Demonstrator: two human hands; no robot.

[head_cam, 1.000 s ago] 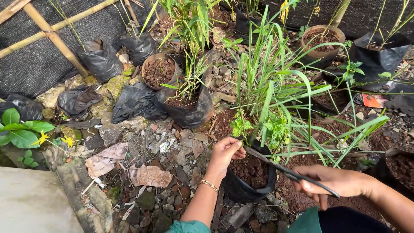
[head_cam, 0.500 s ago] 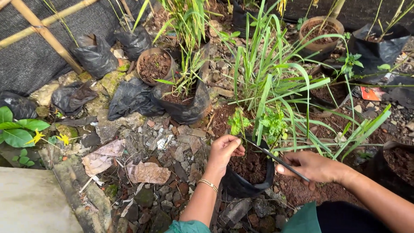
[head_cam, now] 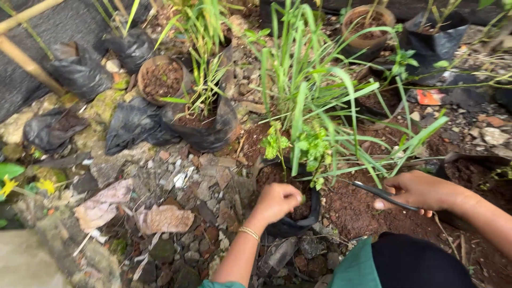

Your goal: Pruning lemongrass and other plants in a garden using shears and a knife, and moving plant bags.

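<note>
Your left hand (head_cam: 277, 201) is gripping the rim of the black grow bag (head_cam: 288, 226) to steady it, while your right hand (head_cam: 421, 190) is grasping dark scissors (head_cam: 381, 193) just beside it.

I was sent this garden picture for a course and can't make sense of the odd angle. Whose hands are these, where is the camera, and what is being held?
The camera sits on a person's head and looks down, so both arms reaching in from the bottom edge are that person's own. There is no machine here. The left hand, with a thin gold bracelet at the wrist, rests its fingers on the dark soil in a small black plastic grow bag with leafy green seedlings. The right hand holds a slim dark blade-like tool, possibly scissors; I cannot tell for sure. On the ground lie stones, dry brown leaves, more black bags, a round brown pot of soil and a tall clump of long green grass.
</note>
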